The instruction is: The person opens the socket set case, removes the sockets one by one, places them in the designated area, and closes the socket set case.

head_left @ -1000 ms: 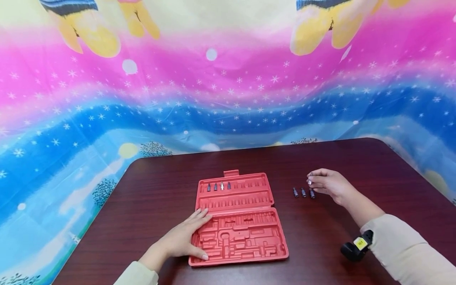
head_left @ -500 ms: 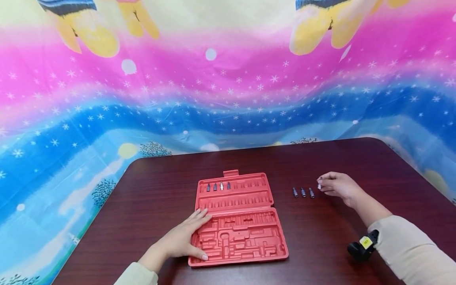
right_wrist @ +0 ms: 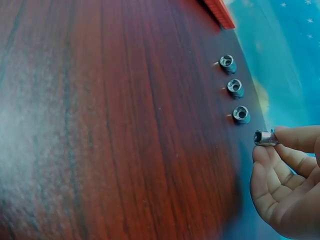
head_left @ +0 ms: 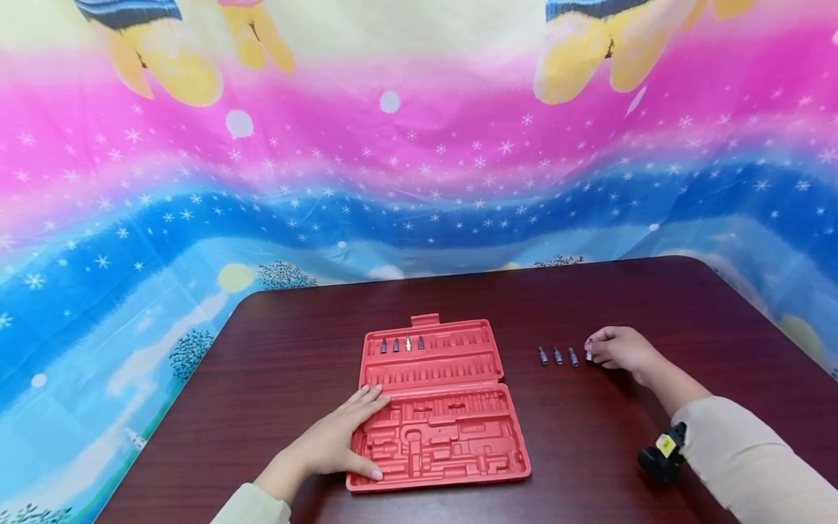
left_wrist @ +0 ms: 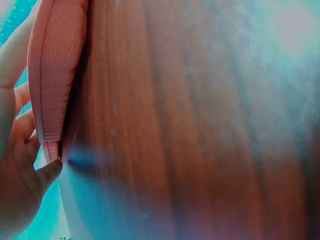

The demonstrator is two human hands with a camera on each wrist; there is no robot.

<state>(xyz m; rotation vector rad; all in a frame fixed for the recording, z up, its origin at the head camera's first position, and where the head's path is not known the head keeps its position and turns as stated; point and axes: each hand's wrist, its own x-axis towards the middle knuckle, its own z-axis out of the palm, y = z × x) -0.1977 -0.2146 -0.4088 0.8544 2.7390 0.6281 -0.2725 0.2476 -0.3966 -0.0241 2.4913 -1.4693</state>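
Note:
A red molded case (head_left: 445, 429) lies unfolded on the table, with several small bits (head_left: 409, 343) in the upper left of its lid. My left hand (head_left: 335, 437) rests on the case's left edge, fingers spread; in the left wrist view the hand (left_wrist: 22, 175) is beside the case's side (left_wrist: 57, 75). To the right of the case, three dark sockets (head_left: 558, 355) are lined up on the table. Beside the rightmost one, my right hand (head_left: 625, 353) pinches a silver socket (head_left: 589, 356). The right wrist view shows this silver socket (right_wrist: 266, 138) between thumb and fingers of the hand (right_wrist: 292, 185).
A dark wooden table (head_left: 294, 327) carries everything. Behind it hangs a colorful snowflake-patterned cloth (head_left: 419, 167). A black device with a yellow label (head_left: 663, 453) is strapped at the right wrist. A corner of the red case (right_wrist: 218, 12) shows at the top of the right wrist view.
My right hand has moved right, away from above the rightmost dark socket, then lower toward the table with the silver socket. My left hand stays on the case.

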